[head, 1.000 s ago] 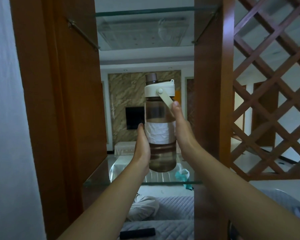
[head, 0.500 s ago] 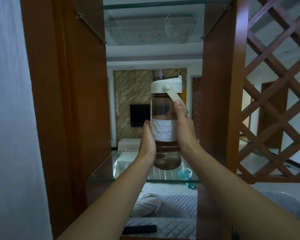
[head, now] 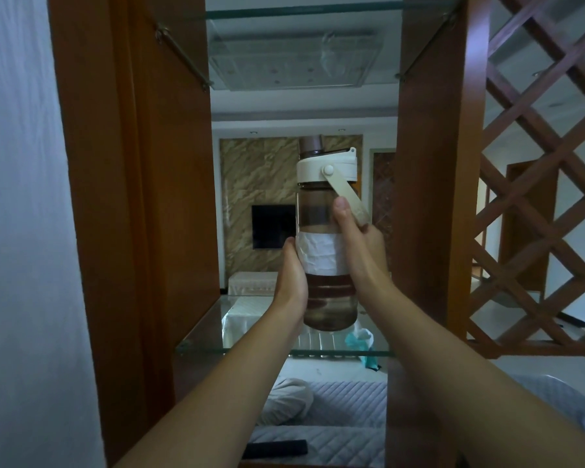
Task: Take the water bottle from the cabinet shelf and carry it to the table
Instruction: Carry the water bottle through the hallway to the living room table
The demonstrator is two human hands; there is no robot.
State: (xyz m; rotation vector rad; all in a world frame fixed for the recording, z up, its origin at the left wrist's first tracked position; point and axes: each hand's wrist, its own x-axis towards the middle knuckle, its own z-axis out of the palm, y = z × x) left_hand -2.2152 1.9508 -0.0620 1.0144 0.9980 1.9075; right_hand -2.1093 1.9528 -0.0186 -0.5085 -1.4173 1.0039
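Note:
A clear water bottle [head: 321, 204] with a cream lid, a cream strap and a white paper band stands upright in the air, a little above the glass shelf [head: 203, 327] of the wooden cabinet. My left hand [head: 293, 275] grips its left side at the band. My right hand [head: 358, 244] grips the right side, thumb up along the bottle, fingers wrapped behind it. The bottle's base hovers over the shelf's front part.
Wooden cabinet uprights stand close at left [head: 169, 197] and right [head: 429, 197]. A second glass shelf [head: 301, 10] lies overhead. A wooden lattice [head: 537, 197] fills the right. Below is a quilted grey surface [head: 345, 400] with a dark flat object [head: 274, 447].
The view has shifted so the bottle and both hands now sit slightly lower and closer in the frame. Both hands keep the same hold on the bottle.

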